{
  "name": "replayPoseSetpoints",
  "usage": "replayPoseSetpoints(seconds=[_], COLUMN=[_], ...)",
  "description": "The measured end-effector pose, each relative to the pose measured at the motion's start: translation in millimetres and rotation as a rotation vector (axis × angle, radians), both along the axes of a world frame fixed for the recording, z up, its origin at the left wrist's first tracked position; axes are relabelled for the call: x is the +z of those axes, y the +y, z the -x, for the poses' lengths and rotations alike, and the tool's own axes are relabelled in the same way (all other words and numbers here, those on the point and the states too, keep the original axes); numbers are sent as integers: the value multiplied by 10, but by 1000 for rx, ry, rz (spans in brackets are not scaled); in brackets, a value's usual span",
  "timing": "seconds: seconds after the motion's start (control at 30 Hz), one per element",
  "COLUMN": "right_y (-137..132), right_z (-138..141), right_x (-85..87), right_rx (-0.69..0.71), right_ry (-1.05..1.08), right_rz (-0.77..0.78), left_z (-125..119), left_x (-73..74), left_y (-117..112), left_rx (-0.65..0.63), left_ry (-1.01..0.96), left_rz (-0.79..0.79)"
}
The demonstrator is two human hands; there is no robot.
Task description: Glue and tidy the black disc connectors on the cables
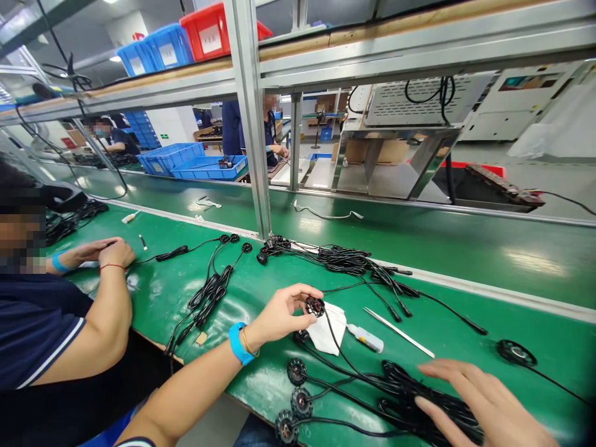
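Observation:
My left hand [279,315], with a blue band on the wrist, pinches a small round black part [315,305] between thumb and fingers. A black cable runs down from this part toward a coiled cable bundle [395,379]. Spread over that bundle, my right hand [493,403] has its fingers apart; whether it touches the cables I cannot tell. Several similar round ends [301,402] with cables lie at the front edge. Beneath my left hand is a white cloth [331,332], and beside it lie a small white bottle [366,338] and a thin white strip [398,332].
A co-worker's hands [116,253] work at the left. Cable bundles [344,257] lie by the metal post [254,124], with more coiled cables [209,295] left of my arm. A round black piece [516,352] sits at right. An overhead shelf [419,40] spans the bench.

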State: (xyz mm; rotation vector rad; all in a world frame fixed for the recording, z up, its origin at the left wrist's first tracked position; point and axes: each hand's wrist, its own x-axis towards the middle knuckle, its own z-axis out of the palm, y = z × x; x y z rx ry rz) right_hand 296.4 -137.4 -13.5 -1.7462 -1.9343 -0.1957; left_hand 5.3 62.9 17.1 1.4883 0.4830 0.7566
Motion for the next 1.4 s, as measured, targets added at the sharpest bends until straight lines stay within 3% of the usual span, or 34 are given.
replayPoseSetpoints(seconds=[0.1, 0.2, 0.27, 0.33, 0.5, 0.63, 0.73, 0.9, 1.2, 1.4], right_y=[352, 674, 801, 851, 821, 780, 746, 692, 677, 705], right_z=[576, 1031, 1166, 1196, 1182, 1218, 1234, 1237, 1258, 1294], right_x=[267, 373, 390, 412, 467, 429, 416, 433, 367, 395], right_rx=[44, 149, 171, 131, 71, -3, -3, 30, 102, 101], right_ry=[183, 446, 564, 565, 330, 114, -1, -80, -25, 67], right_rz=[-54, 115, 171, 88, -239, -348, -404, -382, -268, -278], left_z=[1, 10, 18, 24, 36, 60, 79, 80, 81, 74], left_x=[2, -4, -17, -34, -36, 16, 35, 11, 0, 51], left_y=[-31, -76, -104, -124, -140, -140, -145, -154, -147, -168], left_rx=[26, 46, 49, 19, -63, -47, -82, -115, -31, -116], left_ry=[-53, -77, -87, -121, -230, -163, -116, -97, -114, -47], left_rz=[-18, -3, 23, 75, 239, 212, 284, 400, 220, 312])
